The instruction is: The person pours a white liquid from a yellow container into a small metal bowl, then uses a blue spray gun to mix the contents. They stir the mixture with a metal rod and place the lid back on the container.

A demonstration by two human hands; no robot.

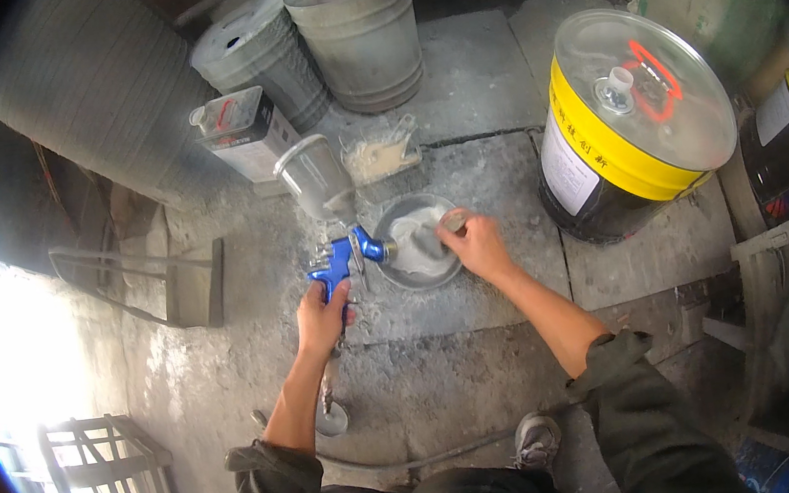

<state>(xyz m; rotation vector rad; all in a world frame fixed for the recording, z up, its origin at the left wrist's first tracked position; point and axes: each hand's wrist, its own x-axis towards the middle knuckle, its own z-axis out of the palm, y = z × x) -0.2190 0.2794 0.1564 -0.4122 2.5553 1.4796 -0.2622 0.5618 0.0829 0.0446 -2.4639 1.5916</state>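
My left hand [320, 323] is wrapped round the handle of a blue spray gun [339, 261]. A grey metal cup [311, 180] sits tilted on top of the gun. The gun's nozzle points right, over the near left rim of a round metal bowl [397, 280]. Pale grey-white material lies in the bowl. At the bowl's right rim my right hand [479, 244] is closed in a pinch, holding a small greyish thing that I cannot make out. A hose [326, 378] runs down from the gun's handle.
Behind the bowl are a rectangular can [249, 141], a tray of pale material [382, 157] and two grey drums [357, 39]. A large black-and-yellow drum [625, 159] stands at the right. A small cup [332, 420] and a hose [421, 461] lie near my feet. Metal frames stand at the left.
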